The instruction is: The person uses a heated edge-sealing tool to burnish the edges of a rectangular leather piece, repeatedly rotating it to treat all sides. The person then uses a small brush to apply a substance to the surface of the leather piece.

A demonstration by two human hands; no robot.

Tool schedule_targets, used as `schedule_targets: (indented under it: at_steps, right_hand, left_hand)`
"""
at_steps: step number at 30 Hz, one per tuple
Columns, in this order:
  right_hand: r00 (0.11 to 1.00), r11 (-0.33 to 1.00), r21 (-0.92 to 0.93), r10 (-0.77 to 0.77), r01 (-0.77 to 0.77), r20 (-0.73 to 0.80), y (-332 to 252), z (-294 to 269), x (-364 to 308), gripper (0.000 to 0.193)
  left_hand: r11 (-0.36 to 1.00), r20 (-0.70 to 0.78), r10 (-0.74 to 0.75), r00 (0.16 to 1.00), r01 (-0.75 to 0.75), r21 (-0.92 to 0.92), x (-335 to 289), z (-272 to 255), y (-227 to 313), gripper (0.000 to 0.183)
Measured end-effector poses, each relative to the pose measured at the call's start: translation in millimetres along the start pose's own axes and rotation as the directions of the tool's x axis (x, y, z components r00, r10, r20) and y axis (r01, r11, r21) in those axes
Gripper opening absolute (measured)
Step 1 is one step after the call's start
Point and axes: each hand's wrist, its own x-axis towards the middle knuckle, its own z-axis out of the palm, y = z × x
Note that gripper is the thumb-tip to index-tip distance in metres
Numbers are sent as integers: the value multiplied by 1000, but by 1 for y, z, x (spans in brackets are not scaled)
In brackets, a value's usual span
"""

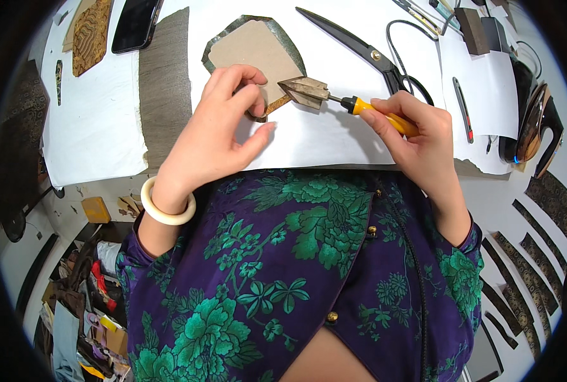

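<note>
A grey-beige card piece (pixel 253 52) with rounded corners lies on a larger piece of dark patterned fabric (pixel 292 47), whose border shows around it. My left hand (pixel 223 121) rests at its lower edge, fingers curled and fingertips on the piece, the thumb held apart below. A narrow brown-gold folded strip (pixel 277 105) runs along that edge by the fingertips. My right hand (pixel 417 127) is closed round the yellow handle of a small iron (pixel 308 92). Its pointed metal head reaches the strip's right end; whether it presses down is hard to tell.
Large black scissors (pixel 360 48) lie beyond the iron. A red-and-grey pen-like tool (pixel 463 109) and a household iron (pixel 530 127) are at the right. A phone (pixel 135 25), a grey fabric strip (pixel 164 89) and a brown patterned piece (pixel 92 38) lie left. A cable loops beside the scissors.
</note>
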Motion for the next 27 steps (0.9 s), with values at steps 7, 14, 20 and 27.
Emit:
schedule_targets:
  at_steps: [7, 14, 20, 27]
  right_hand:
    - [996, 996, 30, 86, -86, -25, -6, -1, -15, 24]
    - [1000, 1000, 16, 19, -19, 9, -3, 5, -22, 23]
    - [997, 997, -26, -79, 79, 23, -11, 11, -23, 22]
    - [994, 994, -34, -98, 100, 51, -13, 18, -22, 20]
  left_hand:
    - [996, 41, 6, 999, -10, 91, 5, 0, -4, 14]
    - [999, 131, -30, 991, 26, 32, 10, -9, -8, 11]
    - [998, 173, -18, 985, 8, 59, 14, -10, -9, 11]
    - [997, 167, 14, 986, -26, 69, 12, -8, -11, 12]
